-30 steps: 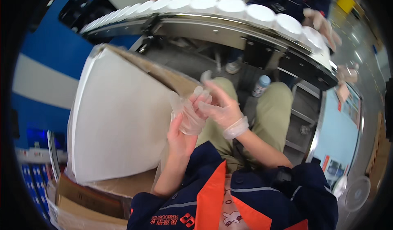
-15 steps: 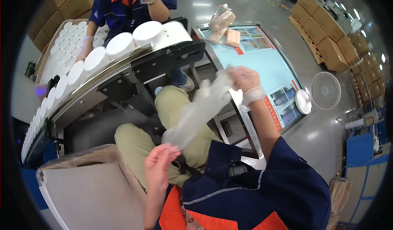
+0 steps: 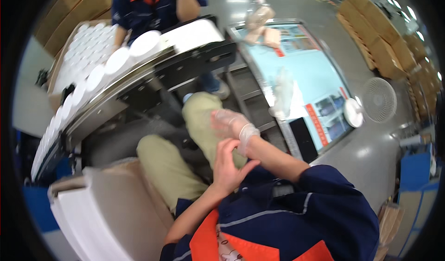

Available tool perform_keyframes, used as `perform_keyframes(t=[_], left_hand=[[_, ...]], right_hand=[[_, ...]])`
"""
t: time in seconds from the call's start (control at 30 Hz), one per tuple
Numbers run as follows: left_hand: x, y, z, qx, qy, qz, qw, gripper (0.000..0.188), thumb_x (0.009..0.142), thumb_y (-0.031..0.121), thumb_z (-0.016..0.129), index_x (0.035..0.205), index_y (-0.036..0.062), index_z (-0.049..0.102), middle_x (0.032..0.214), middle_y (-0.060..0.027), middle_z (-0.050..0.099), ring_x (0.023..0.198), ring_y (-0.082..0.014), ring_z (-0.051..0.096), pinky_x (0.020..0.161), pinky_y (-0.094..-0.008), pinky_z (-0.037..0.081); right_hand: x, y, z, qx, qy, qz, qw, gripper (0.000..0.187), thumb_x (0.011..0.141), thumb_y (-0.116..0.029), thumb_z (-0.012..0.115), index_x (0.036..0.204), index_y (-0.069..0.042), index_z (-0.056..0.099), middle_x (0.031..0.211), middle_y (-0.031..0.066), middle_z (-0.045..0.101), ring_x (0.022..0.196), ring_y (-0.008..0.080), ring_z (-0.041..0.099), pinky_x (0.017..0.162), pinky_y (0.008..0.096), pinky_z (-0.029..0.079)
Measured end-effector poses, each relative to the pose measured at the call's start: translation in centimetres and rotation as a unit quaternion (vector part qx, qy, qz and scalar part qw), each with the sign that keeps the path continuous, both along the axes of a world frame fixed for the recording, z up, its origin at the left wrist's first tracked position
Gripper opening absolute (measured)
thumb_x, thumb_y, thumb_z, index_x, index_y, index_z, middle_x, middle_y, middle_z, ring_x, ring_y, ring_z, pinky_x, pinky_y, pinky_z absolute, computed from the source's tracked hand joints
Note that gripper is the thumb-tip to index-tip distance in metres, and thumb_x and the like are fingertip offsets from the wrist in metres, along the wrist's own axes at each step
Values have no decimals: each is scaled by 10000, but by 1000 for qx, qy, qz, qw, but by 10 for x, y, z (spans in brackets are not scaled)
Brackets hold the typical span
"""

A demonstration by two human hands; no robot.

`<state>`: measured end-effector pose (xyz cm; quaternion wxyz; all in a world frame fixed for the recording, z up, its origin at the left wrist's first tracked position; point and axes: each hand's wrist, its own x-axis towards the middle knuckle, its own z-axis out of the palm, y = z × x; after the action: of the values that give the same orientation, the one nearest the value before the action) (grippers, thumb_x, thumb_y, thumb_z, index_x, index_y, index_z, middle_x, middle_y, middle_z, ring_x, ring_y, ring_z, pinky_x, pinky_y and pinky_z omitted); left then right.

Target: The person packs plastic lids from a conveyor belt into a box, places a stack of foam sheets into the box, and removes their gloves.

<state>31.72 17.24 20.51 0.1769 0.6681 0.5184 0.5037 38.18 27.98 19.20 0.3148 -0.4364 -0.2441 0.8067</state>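
My bare left hand [image 3: 228, 167] is beside my right wrist, its fingertips by the cuff of the clear glove [image 3: 249, 132]. Its thumb stands apart from the curved fingers; I see no thing held in it. My right hand [image 3: 227, 123] wears that thin glove and hovers over my right knee, fingers loosely stretched, blurred and with nothing seen in them. Another clear glove [image 3: 284, 91] lies limp on the light blue table [image 3: 262, 68] to the right. A black flat rectangular object [image 3: 302, 138] sits at that table's near edge.
A curved conveyor [image 3: 104, 105] carries white round lids [image 3: 118, 61] on the left. A co-worker [image 3: 155, 8] sits behind it, beside a box of lids [image 3: 81, 52]. An open carton [image 3: 106, 205] is at my left. A white fan [image 3: 379, 100] stands beyond the table.
The loose glove has left my hands and now lies on the table. Both hands have come together over my lap, left fingers at the right wrist. The view has shifted slightly.
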Motion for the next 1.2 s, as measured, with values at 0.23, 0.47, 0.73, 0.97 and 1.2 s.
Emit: perform_keyframes(t=[0.23, 0.47, 0.73, 0.97, 1.2], left_hand=[[-55, -17, -27, -131, -172, -43, 975, 129, 750, 15, 638, 760, 4, 509, 676, -21, 515, 581, -62, 496, 508, -206, 408], [-67, -24, -10, -78, 1, 199, 977, 161, 683, -24, 579, 706, 36, 432, 592, -88, 472, 504, -218, 497, 471, -330, 398], [-136, 3, -5, -222, -342, 153, 900, 255, 528, -120, 510, 685, 64, 428, 643, 26, 436, 574, -51, 414, 475, -228, 357], [-121, -5, 7, -114, -227, 211, 944, 189, 696, 76, 675, 821, 48, 537, 752, 29, 513, 651, -56, 452, 526, -203, 386], [-95, -49, -15, 175, -4, 135, 975, 325, 738, 177, 641, 962, -20, 512, 877, -163, 566, 745, -260, 559, 651, -342, 467]], right_hand=[[-36, -38, -11, -45, 28, 139, 989, 408, 775, -163, 601, 1142, -30, 483, 1014, 93, 559, 873, 195, 553, 729, 315, 487], [-76, -65, -10, -57, 55, 55, 995, 189, 841, -195, 509, 923, -32, 558, 871, 60, 563, 827, 156, 529, 732, 267, 418], [-103, -89, 1, 516, -203, 125, 823, 257, 918, -216, 327, 1002, -7, 449, 912, 83, 481, 809, 173, 496, 702, 296, 420], [-68, -92, 53, 462, -145, 386, 785, 800, 729, -375, 615, 1210, 139, 235, 1085, 300, 464, 1058, 386, 465, 891, 391, 374], [-60, -94, 88, 307, 143, 179, 924, 611, 850, -242, 554, 1289, 45, 241, 1129, 98, 415, 928, 102, 440, 778, 236, 391]])
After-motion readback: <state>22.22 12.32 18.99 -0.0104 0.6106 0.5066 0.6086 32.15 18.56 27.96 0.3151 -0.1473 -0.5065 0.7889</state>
